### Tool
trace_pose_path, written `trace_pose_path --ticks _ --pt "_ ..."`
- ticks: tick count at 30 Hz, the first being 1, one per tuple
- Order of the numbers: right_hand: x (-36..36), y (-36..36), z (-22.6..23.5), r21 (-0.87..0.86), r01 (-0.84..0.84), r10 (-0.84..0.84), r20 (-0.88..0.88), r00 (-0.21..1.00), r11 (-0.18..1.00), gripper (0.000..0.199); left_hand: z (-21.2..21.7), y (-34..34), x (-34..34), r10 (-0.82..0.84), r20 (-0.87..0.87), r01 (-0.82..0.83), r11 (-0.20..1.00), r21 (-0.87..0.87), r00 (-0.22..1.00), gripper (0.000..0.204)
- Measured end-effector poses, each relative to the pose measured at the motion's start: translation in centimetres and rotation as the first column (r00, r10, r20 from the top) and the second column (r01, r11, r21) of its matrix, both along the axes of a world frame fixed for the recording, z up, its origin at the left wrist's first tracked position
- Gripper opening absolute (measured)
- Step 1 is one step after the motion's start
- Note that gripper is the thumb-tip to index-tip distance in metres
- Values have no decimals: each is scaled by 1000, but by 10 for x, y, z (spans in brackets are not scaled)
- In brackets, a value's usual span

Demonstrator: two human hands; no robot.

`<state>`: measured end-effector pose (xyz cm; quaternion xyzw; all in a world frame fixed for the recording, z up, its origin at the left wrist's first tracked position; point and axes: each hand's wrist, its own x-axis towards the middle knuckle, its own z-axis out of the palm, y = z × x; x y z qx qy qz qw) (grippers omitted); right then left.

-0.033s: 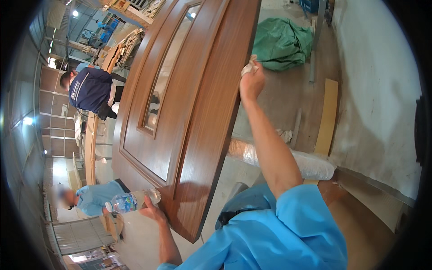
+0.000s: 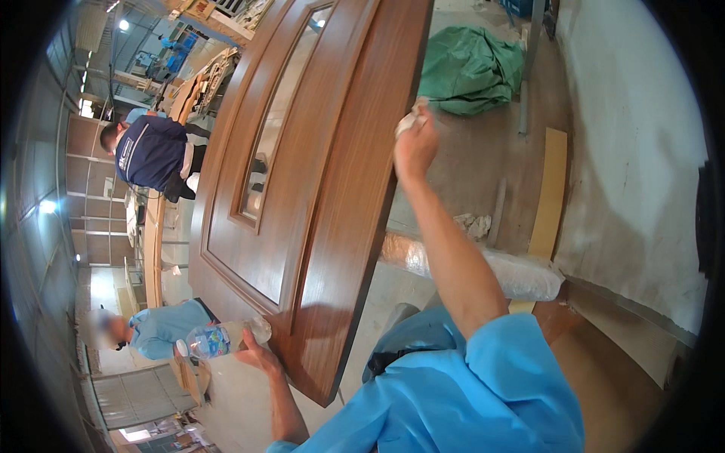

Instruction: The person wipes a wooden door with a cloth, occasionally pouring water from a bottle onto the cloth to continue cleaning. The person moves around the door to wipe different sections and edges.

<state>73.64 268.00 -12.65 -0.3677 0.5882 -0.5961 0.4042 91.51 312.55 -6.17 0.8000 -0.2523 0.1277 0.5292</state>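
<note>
A large brown wood-grain door panel (image 2: 343,174) with a narrow glass strip (image 2: 283,113) stretches away in front of me. My right hand (image 2: 416,147) is closed around a whitish cloth (image 2: 408,121) at the panel's right edge; the fingertips are slightly blurred. Near the panel's close left corner, my left hand (image 2: 257,355) grips a clear plastic bottle (image 2: 223,339) with a white cap and a blue label. The bottle lies tilted on its side, its cap pointing left. Some liquid seems to be inside, though how much I cannot tell.
Green sheeting (image 2: 472,72) lies heaped beyond the right edge. A plastic-wrapped roll (image 2: 521,275) and a yellowish board (image 2: 547,192) rest near the wall (image 2: 634,136). To the left are a person in dark blue (image 2: 155,151) and a person in light blue (image 2: 170,328).
My right hand with the cloth has shifted slightly toward me and left along the panel's edge. The left hand and bottle have hardly moved.
</note>
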Motion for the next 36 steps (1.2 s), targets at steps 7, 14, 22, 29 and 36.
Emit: trace_pose_path --ticks 7,14,22,29,36 --pt "-18 187 12 -267 -319 296 -124 947 909 52 22 -61 -41 -206 -40 198 969 -150 978 44" --pt "-83 240 -19 -422 -758 597 -468 652 497 47 27 -126 -80 -378 -28 377 926 -32 925 51" --pt "-138 217 -3 -342 -654 614 -232 755 675 46 -1 -187 -128 -683 -389 666 718 -202 618 57" --pt "-174 172 7 -135 -119 179 673 717 984 28 1 -229 -196 -774 -633 903 254 -346 -25 68" --pt "-146 227 8 -178 -14 55 230 972 984 20 21 -196 -193 -708 -679 956 22 -293 -192 65"
